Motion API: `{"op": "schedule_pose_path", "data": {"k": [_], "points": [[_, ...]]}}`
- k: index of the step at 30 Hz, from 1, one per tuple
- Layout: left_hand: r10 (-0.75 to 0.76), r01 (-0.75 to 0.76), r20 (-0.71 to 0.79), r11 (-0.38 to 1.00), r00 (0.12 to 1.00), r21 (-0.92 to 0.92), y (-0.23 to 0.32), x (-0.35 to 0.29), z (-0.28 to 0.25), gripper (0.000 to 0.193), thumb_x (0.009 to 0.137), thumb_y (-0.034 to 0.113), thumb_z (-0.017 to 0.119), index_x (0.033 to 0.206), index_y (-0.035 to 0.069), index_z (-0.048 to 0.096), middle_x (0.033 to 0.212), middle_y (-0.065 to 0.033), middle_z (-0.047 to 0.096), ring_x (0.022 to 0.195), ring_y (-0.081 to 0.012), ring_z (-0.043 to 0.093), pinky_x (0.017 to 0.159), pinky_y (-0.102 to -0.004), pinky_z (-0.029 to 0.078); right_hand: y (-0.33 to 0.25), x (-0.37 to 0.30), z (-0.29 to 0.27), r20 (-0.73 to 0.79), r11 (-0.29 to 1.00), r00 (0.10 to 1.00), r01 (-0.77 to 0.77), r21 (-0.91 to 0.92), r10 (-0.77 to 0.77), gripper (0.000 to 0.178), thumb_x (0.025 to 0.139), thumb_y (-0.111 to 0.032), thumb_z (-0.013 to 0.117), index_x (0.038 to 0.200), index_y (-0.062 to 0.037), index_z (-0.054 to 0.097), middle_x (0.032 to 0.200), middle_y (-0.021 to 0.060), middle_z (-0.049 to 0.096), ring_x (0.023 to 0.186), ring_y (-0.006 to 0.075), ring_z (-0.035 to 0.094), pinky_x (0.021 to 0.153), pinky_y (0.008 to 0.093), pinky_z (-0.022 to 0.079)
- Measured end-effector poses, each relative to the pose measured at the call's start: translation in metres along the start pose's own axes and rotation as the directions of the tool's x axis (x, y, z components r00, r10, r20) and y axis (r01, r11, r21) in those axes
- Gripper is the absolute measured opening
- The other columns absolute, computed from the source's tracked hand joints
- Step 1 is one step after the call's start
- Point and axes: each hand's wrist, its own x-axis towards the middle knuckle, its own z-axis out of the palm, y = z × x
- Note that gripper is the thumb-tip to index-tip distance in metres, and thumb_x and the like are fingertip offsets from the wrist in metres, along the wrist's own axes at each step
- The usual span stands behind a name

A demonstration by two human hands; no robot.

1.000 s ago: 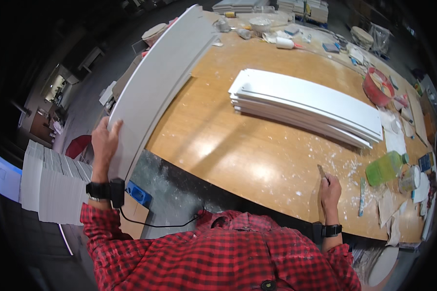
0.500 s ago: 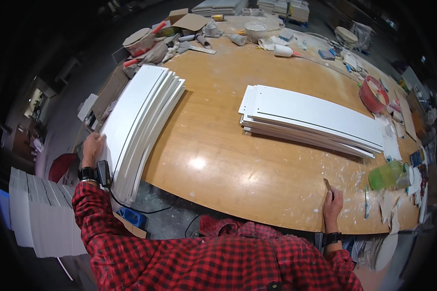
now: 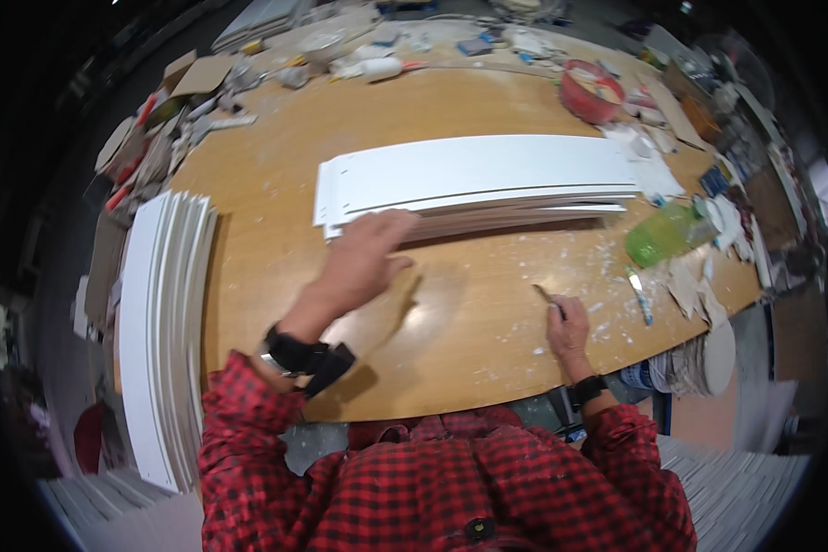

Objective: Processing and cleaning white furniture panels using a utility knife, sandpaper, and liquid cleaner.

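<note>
A stack of long white panels (image 3: 478,166) with small holes near the ends lies crosswise on the brown table (image 3: 442,368). My left hand (image 3: 363,262) is over the stack's near left corner, fingers stretched out and slightly blurred, holding nothing. Whether the fingertips touch the panels I cannot tell. Close to the table's front edge, my right hand (image 3: 570,333) is closed around a small brown scraper-like tool (image 3: 542,293), its narrow tip pointing away from me. A second stack of white panels (image 3: 149,340) runs lengthwise along the left edge.
Toward the far right is a red bucket (image 3: 575,106). A green translucent jar (image 3: 658,237) lies right of my right hand, beside a slim blue-and-white tool (image 3: 639,296). A white bottle (image 3: 380,69) and an opened cardboard box (image 3: 202,75) sit among clutter at the back.
My left hand has left the left stack and swung right to the crosswise stack. The view has turned right. My right hand still holds the small tool.
</note>
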Motion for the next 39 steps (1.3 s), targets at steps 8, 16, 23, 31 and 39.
{"op": "schedule_pose_path", "data": {"k": [8, 16, 23, 31, 39], "points": [[0.190, -0.099, -0.226, 0.927, 0.955, 0.361, 0.019, 0.113, 0.129, 0.043, 0.071, 0.005, 0.061, 0.113, 0.006, 0.051, 0.107, -0.0132, 0.051, 0.101, -0.0298, 0.050, 0.088, -0.0403, 0.040, -0.001, -0.007, -0.009, -0.086, 0.977, 0.994, -0.053, 0.208, 0.072, 0.011, 0.078, -0.009, 0.061, 0.088, -0.0066, 0.063, 0.083, 0.0112, 0.060, 0.077, 0.0300, 0.058, 0.070, 0.0379, 0.047], [0.110, -0.033, -0.153, 0.900, 0.982, 0.436, 0.043, 0.088, 0.111, 0.034, 0.071, -0.002, 0.056, 0.105, 0.006, 0.056, 0.082, -0.0114, 0.048, 0.080, -0.0276, 0.050, 0.072, -0.0374, 0.044, 0.056, -0.021, -0.069, 0.066, 0.881, 0.983, -0.183, 0.436, 0.172, 0.014, 0.078, -0.011, 0.064, 0.092, -0.0056, 0.065, 0.081, 0.0102, 0.060, 0.073, 0.0263, 0.060, 0.065, 0.0337, 0.048], [0.074, -0.031, -0.095, 0.919, 0.993, 0.393, 0.094, -0.012, 0.051, 0.041, 0.072, -0.008, 0.056, 0.109, 0.008, 0.065, 0.073, -0.0083, 0.042, 0.070, -0.0241, 0.045, 0.061, -0.0346, 0.040, 0.117, -0.021, -0.100, 0.128, 0.808, 0.914, -0.400, 0.432, 0.384, 0.016, 0.079, -0.012, 0.063, 0.093, -0.0033, 0.064, 0.080, 0.0131, 0.059, 0.072, 0.0276, 0.059, 0.065, 0.0355, 0.047], [-0.322, 0.246, 0.290, 0.931, 0.901, 0.270, 0.116, -0.138, 0.078, 0.063, 0.062, 0.020, 0.079, 0.120, 0.009, 0.056, 0.103, -0.0131, 0.048, 0.097, -0.0292, 0.045, 0.085, -0.0404, 0.038, 0.131, 0.002, -0.116, 0.060, 0.949, 0.976, -0.218, 0.226, 0.210, 0.019, 0.082, -0.013, 0.060, 0.099, -0.0061, 0.063, 0.086, 0.0138, 0.060, 0.085, 0.0325, 0.057, 0.075, 0.0416, 0.046], [-0.193, 0.066, 0.586, 0.971, 0.787, 0.231, 0.140, -0.035, 0.134, 0.119, 0.052, 0.073, 0.069, 0.142, 0.006, 0.028, 0.147, -0.0313, 0.010, 0.137, -0.0479, 0.001, 0.110, -0.0545, 0.004, 0.161, 0.035, -0.136, 0.096, 0.990, 0.995, -0.013, -0.140, 0.027, 0.032, 0.079, -0.005, 0.056, 0.111, -0.0019, 0.057, 0.096, 0.0207, 0.059, 0.091, 0.0362, 0.056, 0.082, 0.0410, 0.046]]}}
